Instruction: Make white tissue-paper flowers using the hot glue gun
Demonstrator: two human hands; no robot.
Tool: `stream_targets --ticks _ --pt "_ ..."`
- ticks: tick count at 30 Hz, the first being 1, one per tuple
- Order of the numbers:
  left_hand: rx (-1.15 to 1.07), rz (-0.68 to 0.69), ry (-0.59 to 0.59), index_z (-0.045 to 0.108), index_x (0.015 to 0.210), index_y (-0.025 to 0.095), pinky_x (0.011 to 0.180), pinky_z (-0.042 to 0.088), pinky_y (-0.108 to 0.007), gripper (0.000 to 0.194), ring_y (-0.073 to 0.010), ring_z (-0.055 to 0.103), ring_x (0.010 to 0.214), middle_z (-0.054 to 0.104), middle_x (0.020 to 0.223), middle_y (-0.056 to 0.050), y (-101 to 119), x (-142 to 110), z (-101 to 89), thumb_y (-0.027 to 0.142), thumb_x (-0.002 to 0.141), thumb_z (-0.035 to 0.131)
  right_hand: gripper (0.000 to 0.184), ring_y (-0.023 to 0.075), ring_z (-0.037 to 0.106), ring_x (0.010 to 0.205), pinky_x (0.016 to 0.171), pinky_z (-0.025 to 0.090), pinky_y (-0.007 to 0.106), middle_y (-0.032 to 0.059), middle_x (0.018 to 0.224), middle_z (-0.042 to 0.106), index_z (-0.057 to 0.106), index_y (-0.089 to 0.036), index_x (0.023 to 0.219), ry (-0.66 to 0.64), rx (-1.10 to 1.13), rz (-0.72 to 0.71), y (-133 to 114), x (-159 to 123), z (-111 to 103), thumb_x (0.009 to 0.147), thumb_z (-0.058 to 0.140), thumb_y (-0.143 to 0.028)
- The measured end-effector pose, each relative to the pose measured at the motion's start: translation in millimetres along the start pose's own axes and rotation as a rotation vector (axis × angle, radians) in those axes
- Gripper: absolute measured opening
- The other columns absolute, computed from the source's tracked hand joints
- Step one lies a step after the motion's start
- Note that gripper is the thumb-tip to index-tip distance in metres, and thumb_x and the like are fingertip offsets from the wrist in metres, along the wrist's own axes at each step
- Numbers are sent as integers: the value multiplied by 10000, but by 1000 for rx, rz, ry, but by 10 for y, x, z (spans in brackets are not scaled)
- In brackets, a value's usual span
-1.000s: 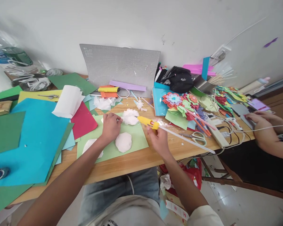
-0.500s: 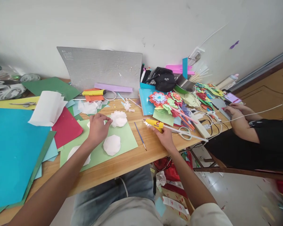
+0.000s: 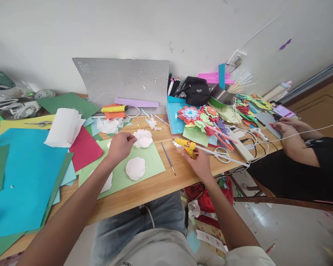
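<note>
My left hand [image 3: 121, 147] is closed in a pinch at the left edge of a ruffled white paper flower [image 3: 143, 138]. What lies between its fingertips is too small to make out. The flower rests on a light green sheet [image 3: 152, 162], where a round white paper piece [image 3: 135, 168] also lies. More white paper [image 3: 107, 183] shows partly behind my left forearm. In my right hand [image 3: 198, 160] is a yellow glue gun [image 3: 187, 145], held just above the table, its nozzle pointing left toward the flower. A long whitish glue stick [image 3: 224, 156] trails from its back.
A thin blue paintbrush [image 3: 168, 158] lies between the sheet and the glue gun. Scissors [image 3: 222, 155] and layered coloured paper flowers [image 3: 191, 113] are at right. Coloured sheets [image 3: 27, 177] cover the left side. A grey cutting mat [image 3: 127, 79] leans against the wall. Another person's hands [image 3: 284, 127] work at far right.
The whole view has shifted slightly, so things appear farther right. My left hand stays pinched at the flower's edge; its fingertips sit a little higher. The glue gun stays in my right hand.
</note>
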State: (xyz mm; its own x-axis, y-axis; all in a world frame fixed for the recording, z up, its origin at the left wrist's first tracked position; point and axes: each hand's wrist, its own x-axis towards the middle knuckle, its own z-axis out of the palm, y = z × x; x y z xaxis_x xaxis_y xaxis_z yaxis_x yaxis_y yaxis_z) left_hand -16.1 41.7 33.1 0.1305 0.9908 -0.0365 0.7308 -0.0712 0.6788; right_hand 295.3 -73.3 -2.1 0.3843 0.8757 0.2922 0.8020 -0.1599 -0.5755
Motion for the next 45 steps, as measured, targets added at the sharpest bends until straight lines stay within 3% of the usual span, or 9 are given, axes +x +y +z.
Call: stream_targets --ticks 5,11,16,20,23,27,34,38,45 --pt "-60 -66 28 707 792 201 653 409 -297 221 -202 617 735 720 805 -38 -122 -65 85 380 784 577 287 253 575 892 862 458 420 110 904 629 600 -155 1036 388 -88 -159 -108 -415 -104 868 577 -385" --pt "-139 -86 59 724 802 195 708 444 -297 233 -196 631 744 740 854 -44 -143 -110 145 397 778 610 244 261 586 925 815 480 391 127 961 646 615 -172 1014 -77 -196 -316 -586 -412 180 887 551 -370" --pt "-150 -81 26 715 814 190 688 435 -289 222 -189 624 746 735 868 -43 -193 -134 144 379 785 603 128 272 607 789 654 448 352 165 784 656 632 -162 817 -146 -480 -314 -767 -235 430 881 553 -239" --pt "-125 -70 -18 706 809 195 656 422 -284 221 -187 615 728 724 820 -30 -221 -135 147 378 793 583 144 297 618 763 608 423 354 192 775 657 626 -138 828 -202 -525 -304 -786 -236 393 885 497 -166" --pt "-83 -52 -33 702 796 194 642 415 -291 222 -193 610 714 715 787 -33 -215 -131 149 366 802 561 165 275 616 758 650 438 355 152 783 659 623 -143 888 -199 -357 -294 -814 -250 271 893 460 -172" --pt "-61 -52 -41 700 792 202 654 416 -297 217 -205 618 733 721 805 -39 -216 -123 152 356 805 547 231 187 613 742 694 464 303 65 871 690 642 -191 1031 -240 124 -323 -914 -217 156 881 466 -197" --pt "-16 -48 -35 711 787 211 626 412 -296 215 -204 624 712 725 812 -42 -218 -113 173 358 810 556 248 152 598 689 637 495 284 20 738 633 653 -199 929 -368 835 -202 -1165 -38 409 868 551 -416" --pt "3 -65 -35 712 782 217 606 396 -292 208 -204 625 704 729 807 -41 -187 -110 165 359 811 562 273 173 636 763 693 524 304 47 821 673 655 -209 930 -248 786 -206 -1280 -13 623 873 564 -459" --pt "48 -86 -49 708 765 214 598 363 -293 209 -212 622 728 735 827 -44 -127 -93 154 354 819 562 234 190 672 852 804 528 330 64 882 728 692 -218 850 -61 526 -412 -1290 -67 759 927 490 -311"
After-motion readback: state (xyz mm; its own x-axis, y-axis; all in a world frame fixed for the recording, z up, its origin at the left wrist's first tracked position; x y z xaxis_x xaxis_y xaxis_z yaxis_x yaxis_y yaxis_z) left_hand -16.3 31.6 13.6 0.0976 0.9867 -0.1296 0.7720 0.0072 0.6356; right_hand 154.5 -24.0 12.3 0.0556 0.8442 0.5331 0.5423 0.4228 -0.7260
